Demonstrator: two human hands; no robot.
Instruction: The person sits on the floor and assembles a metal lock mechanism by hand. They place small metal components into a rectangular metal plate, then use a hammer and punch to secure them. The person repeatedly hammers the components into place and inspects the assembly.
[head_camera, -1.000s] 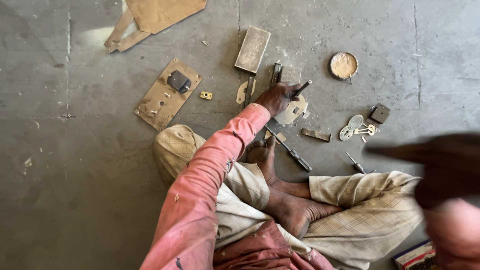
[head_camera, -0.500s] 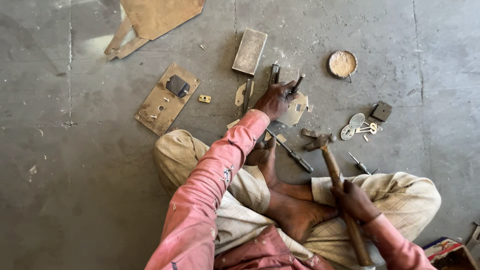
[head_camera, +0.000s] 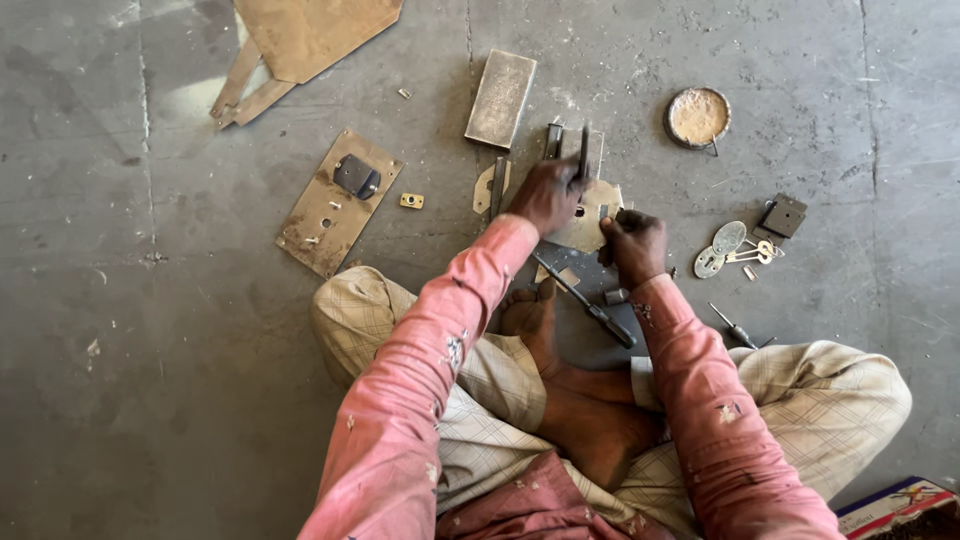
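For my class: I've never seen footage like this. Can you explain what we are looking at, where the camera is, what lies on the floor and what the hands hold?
The camera sits on a person's head, looking down at their crossed legs and two bare hands on a grey concrete floor. The left hand holds a thin dark punch-like tool upright on a pale metal plate. The right hand rests on that plate's edge; what it grips is hidden. Around lie a rusty plate, a grey block, a round tin lid, keys and a screwdriver.
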